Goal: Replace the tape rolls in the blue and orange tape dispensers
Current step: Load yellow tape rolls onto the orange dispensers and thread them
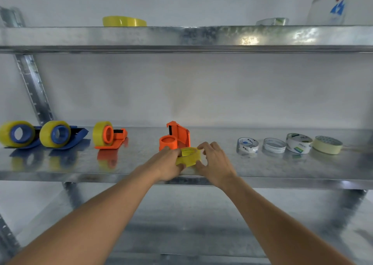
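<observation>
A yellow tape roll [188, 157] is held just above the metal shelf [222, 163] between both hands. My left hand [167, 163] grips its left side, and my right hand [216, 159] pinches its right side with thumb and fingers. Just behind the roll lies an orange dispenser [175, 137] with an empty hub facing up. Further left stands a second orange dispenser [108, 135] loaded with yellow tape. Two blue dispensers [18, 133] [58, 133], each carrying a yellow roll, stand at the far left.
Several used or near-empty rolls lie to the right: two clear ones [247, 145] [274, 145], a white one [298, 143] and a cream one [327, 144]. The upper shelf holds a yellow roll [124, 21], a clear roll [272, 21] and a plastic bottle [329, 8].
</observation>
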